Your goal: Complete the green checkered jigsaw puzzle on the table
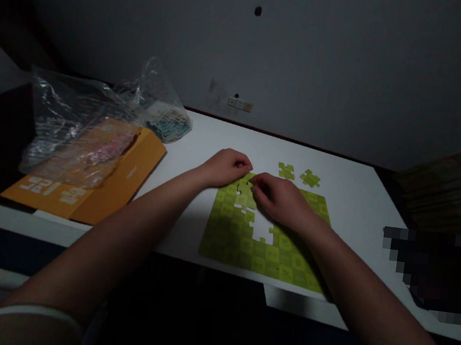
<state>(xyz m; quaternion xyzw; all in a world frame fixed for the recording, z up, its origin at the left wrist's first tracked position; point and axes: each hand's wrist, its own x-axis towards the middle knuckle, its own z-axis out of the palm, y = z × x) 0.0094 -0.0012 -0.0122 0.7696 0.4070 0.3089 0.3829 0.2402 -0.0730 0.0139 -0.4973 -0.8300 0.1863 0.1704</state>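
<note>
A yellow-green jigsaw puzzle point(230, 239) with a checkered pattern lies flat on the white table, with an open gap showing white near its middle. My right hand point(281, 200) is over the upper part, its thumb and fingers closed at the edge of a puzzle piece point(243, 197) that sits slightly out of line, with thin gaps around it. At the puzzle's top left edge rests my left hand point(226, 167), fingers curled and tips together; whatever they may hold is hidden. Two loose pieces, one upright-looking point(286, 171) and one turned point(310, 178), lie beyond the puzzle.
To the left, an orange-yellow folder point(128, 182) lies under a crumpled clear plastic bag point(79, 137). Another plastic-wrapped packet point(167, 120) is behind it. A wall with sockets point(239, 104) rises behind the table point(182, 222). A blurred-out dark object is at the right edge.
</note>
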